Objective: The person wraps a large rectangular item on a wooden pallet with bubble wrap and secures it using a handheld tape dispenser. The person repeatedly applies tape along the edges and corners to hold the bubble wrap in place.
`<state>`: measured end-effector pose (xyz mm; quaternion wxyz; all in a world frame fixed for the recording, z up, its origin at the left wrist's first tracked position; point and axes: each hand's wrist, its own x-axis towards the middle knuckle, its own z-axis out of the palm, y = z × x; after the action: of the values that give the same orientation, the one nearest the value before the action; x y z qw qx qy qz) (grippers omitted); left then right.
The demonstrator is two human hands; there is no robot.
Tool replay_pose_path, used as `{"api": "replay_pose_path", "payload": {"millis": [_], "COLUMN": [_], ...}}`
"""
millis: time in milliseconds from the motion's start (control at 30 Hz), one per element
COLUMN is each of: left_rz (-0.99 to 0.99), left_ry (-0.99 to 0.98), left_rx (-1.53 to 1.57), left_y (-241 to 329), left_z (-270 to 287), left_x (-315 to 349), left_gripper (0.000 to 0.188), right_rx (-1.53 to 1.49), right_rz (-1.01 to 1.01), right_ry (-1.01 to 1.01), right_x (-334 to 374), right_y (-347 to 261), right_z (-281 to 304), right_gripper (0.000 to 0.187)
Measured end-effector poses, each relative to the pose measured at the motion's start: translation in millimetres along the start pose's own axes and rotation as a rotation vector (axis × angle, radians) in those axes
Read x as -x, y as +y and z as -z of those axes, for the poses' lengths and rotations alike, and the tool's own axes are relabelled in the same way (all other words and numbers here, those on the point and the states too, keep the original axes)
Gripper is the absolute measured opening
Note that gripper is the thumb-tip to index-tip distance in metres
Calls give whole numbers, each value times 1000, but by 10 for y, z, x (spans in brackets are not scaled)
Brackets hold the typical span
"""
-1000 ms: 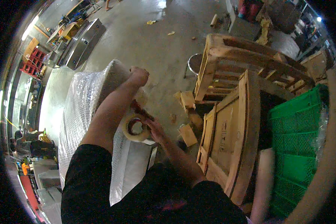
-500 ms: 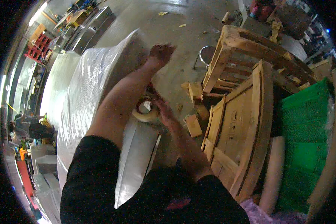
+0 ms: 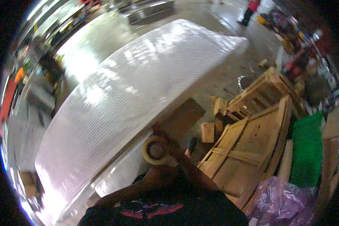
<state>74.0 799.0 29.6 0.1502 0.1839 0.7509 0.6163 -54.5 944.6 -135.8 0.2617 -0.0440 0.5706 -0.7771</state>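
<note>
A wide roll of tape [image 3: 148, 155] is at the lower middle, its round core facing up. My right hand [image 3: 172, 146] grips it from the right, the fingers reaching over its far side. My left hand [image 3: 162, 170] lies close below the roll; shadow and blur hide its fingers. Beyond and to the left stretches a long flat piece in clear bubble wrap [image 3: 128, 86], its straight near edge running diagonally past the roll. Loose clear wrap [image 3: 118, 171] hangs under that edge.
A brown cardboard sheet [image 3: 186, 115] lies past my hands. To the right stand a wooden crate panel [image 3: 248, 154], a pallet [image 3: 261, 100] and a green panel [image 3: 308, 150]. Crumpled pinkish plastic wrap [image 3: 278, 199] is at lower right. A person [image 3: 248, 13] stands far off.
My left arm has drawn back from far ahead to beside the tape roll. The view has swung left, showing more of the bubble-wrapped piece. My right hand still holds the roll.
</note>
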Motion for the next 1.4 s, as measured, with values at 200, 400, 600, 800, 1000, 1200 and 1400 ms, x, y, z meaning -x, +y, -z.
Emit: {"api": "replay_pose_path", "payload": {"millis": [200,400,600,800,1000,1200,1400], "left_rz": [214,343,334,221,42,-17,-29], "left_ry": [253,371,177,268,189,217,217], "left_rx": [-153,-318,-281,-59,-146,39,313], "left_y": [-76,-41,357,202,91,252,479], "left_z": [247,100,155,464,723,961,941], "left_x": [1424,1789,2151,2999,4438,5837,6482], "left_gripper": [32,38,38,34,34,33,29], "right_rx": [-11,-301,-93,-273,97,309,91], "right_rz": [22,42,131,-130,-117,-12,-325], "right_ry": [-91,-84,125,226,-66,-327,-318], "right_x": [322,353,625,1195,2143,2906,3479], "right_y": [-325,-561,-113,748,1746,2190,2419], "right_z": [-103,-231,-377,-1361,-2872,-4098,-4580], "right_gripper": [65,75,66,61,61,62,63]}}
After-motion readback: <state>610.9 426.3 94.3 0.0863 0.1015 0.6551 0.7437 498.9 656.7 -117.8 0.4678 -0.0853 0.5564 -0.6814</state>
